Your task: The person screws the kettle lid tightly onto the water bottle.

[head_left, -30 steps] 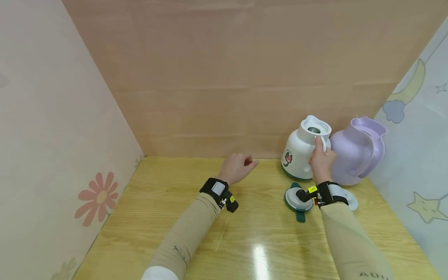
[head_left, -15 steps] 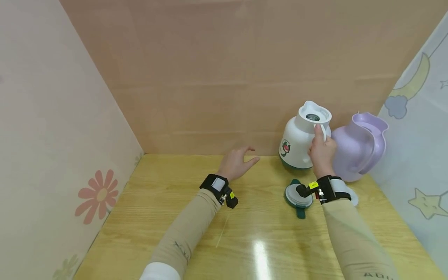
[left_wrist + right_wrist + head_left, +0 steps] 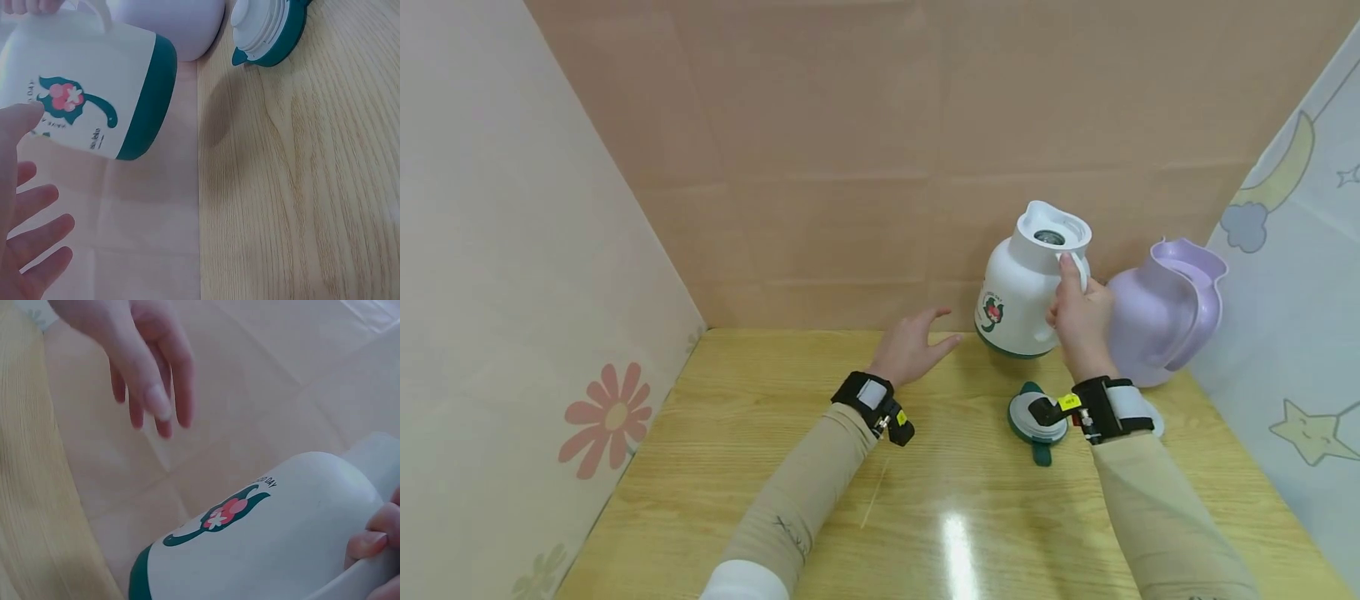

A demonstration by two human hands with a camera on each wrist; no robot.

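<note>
Right hand (image 3: 1078,321) is gripping the white jug (image 3: 1018,292) by its handle, lifting it off the counter (image 3: 850,517); left hand (image 3: 913,350) is hovering open beside it, lid (image 3: 1037,419) lying behind.

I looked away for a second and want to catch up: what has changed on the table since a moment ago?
The right hand, gripping the handle as before, has lifted the white jug off the table and moved it a little leftward. The left hand, earlier loosely curled, has opened its fingers toward the jug without touching it. The purple jug and the green-rimmed lid stayed where they were.
</note>
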